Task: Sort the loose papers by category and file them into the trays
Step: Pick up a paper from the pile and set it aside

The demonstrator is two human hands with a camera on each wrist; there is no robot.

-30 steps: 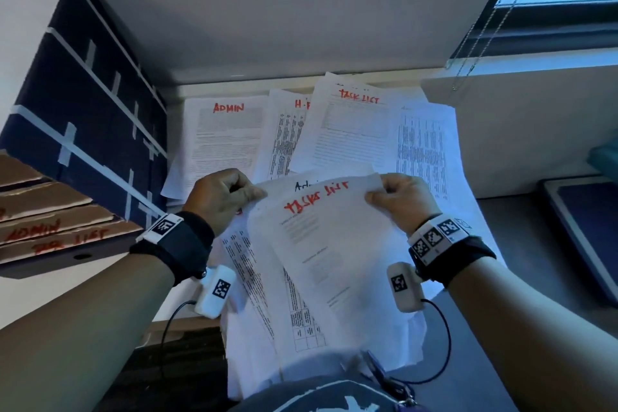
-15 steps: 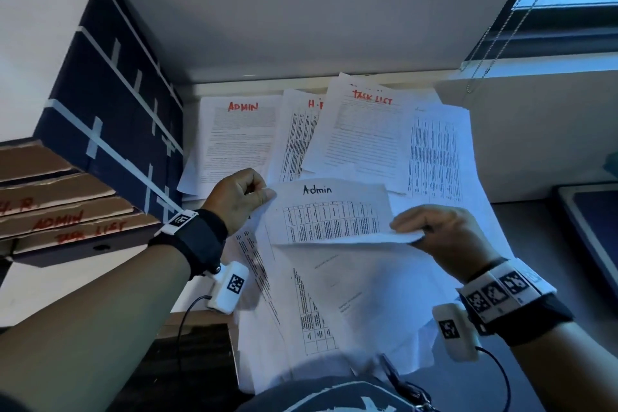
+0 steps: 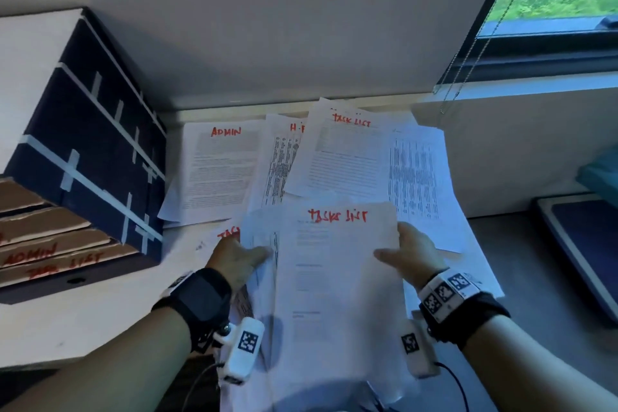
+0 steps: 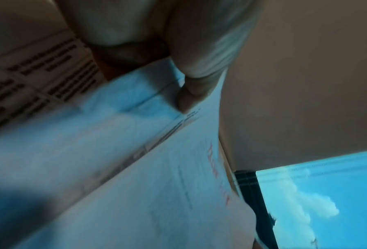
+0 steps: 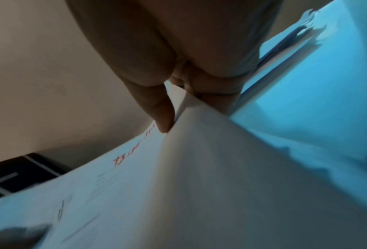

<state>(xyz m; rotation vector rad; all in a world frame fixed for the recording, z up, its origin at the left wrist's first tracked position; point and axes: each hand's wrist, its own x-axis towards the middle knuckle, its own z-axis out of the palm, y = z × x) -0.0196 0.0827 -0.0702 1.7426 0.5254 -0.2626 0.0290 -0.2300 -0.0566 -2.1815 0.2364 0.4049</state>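
Note:
A white sheet headed TASK LIST in red (image 3: 337, 264) is on top of the stack I hold in front of me. My right hand (image 3: 406, 252) pinches its right edge, thumb on top (image 5: 163, 118). My left hand (image 3: 240, 256) pinches the left side of the stack (image 4: 135, 151), thumb over a table-printed sheet (image 3: 264, 244). Sorted piles lie at the back of the desk: ADMIN (image 3: 220, 167), H-R (image 3: 284, 164) and TASK LIST (image 3: 337, 157). Cardboard trays (image 3: 50, 254) labelled ADMIN and TASK LIST stand at the left.
A dark blue box with white tape (image 3: 90, 144) sits above the trays. A printed table sheet (image 3: 418, 177) lies at the right of the piles. A dark tray-like object (image 3: 582, 251) lies at the far right, under the window ledge (image 3: 521, 87).
The Admin table sheet that was on top half a second ago is gone from the top; a TASK LIST sheet faces me now. My right hand moved up to its right edge.

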